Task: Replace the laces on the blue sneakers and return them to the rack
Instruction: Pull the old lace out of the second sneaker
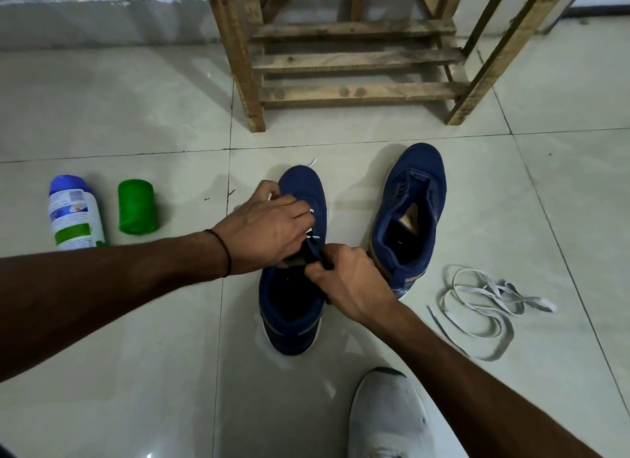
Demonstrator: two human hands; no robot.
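1. one wooden rack (358,62) stands on the tiled floor (136,110) beyond the shoes, its low slats bare where they show. nothing lies between it and the pair.
2. two blue sneakers sit on the floor in front of the rack, toes toward it. the half-laced sneaker (303,188) is under both hands and the unlaced sneaker (422,178) is just beside it. they look light, with soft uppers over stiffer soles. for the carry back, i judge the heel collar the best place to take hold.
3. a white shoe (388,416), worn on the person's foot, shows at the bottom edge, near the work but not touching it.
4. the left hand (269,229) lies over the eyelets with fingers curled, seemingly pinching the white lace (312,234). the exact pinch is hidden.
5. the right hand (347,280) pinches the upper's edge by the tongue between thumb and fingers, steadying it.
6. a spray bottle (75,215) lies well to the left, clear of the work.
7. a green container (136,207) rests just beside the bottle.
8. a loose grey lace (538,304) sprawls in loops near the unlaced sneaker. limp and flat, it could tangle or snag underfoot.
9. the white lace is thin and floppy, and its stiff tip is the part to hold for threading.
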